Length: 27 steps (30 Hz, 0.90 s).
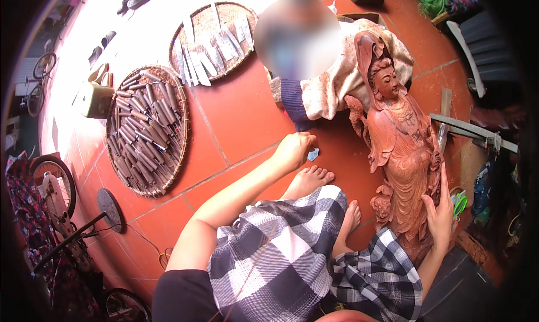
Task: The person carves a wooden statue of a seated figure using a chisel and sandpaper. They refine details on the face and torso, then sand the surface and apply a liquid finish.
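Observation:
A carved reddish-brown wooden statue (401, 137) of a robed, hooded figure stands tilted at the right, beside my knees. Along the right side of its lower robe lies my right hand (441, 212), fingers stretched out and thumb apart, touching the wood. My left hand (296, 151) is closed in front of my bare feet, apart from the statue. From its fingertips hangs a small pale blue scrap (313, 154); its material is too small to make out. Checked black-and-white cloth (275, 243) covers my legs.
A round woven tray (184, 132) holds many brown handles; another tray (251, 12) carries several flat blades. Beyond the statue is a spotted cream cloth (331, 95) with a dark blue edge. Green-handled scissors (460, 203) and a metal bar (471, 128) lie at right. Bicycles (53, 182) stand at left.

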Motion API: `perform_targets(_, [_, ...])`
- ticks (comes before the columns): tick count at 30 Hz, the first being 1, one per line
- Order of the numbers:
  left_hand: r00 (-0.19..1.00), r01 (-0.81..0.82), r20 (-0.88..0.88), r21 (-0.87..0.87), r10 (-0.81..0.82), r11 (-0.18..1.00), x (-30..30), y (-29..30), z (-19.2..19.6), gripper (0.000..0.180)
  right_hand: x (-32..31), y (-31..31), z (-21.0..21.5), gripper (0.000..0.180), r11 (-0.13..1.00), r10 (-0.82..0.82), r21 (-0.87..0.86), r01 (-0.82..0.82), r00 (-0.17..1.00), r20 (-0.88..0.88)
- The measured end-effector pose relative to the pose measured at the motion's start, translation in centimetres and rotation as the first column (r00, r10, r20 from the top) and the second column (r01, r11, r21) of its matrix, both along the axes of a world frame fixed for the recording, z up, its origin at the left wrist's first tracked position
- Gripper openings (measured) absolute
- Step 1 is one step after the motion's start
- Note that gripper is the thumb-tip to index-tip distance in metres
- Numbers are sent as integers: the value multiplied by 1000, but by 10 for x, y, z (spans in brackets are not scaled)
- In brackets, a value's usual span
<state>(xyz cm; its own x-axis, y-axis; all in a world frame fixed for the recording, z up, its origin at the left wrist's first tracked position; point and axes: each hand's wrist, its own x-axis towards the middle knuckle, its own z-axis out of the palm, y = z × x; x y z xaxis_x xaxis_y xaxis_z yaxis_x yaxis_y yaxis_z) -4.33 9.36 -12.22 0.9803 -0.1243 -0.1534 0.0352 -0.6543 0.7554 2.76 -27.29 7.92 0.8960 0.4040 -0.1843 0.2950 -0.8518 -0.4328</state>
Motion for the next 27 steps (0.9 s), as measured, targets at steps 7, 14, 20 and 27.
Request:
perform_targets(7, [973,228,-63,112,-222,967,-4,15,24,34,12,-4,8,79,999,17,44,-14,999,-52])
perform_targets(14, [972,-221,-171,-421,162,880,168,113,131,30,71,-33,45,66,992,118,82,-91,891,-439])
perform_targets(20, [968,-193,230,428,100,883,327,128,134,30,199,-17,10,33,888,40,448,105,952,-304])
perform_targets(27, [919,94,249,613,-305,785,415,108,-9,27,256,19,-53,29,943,122,334,-3,934,-337])
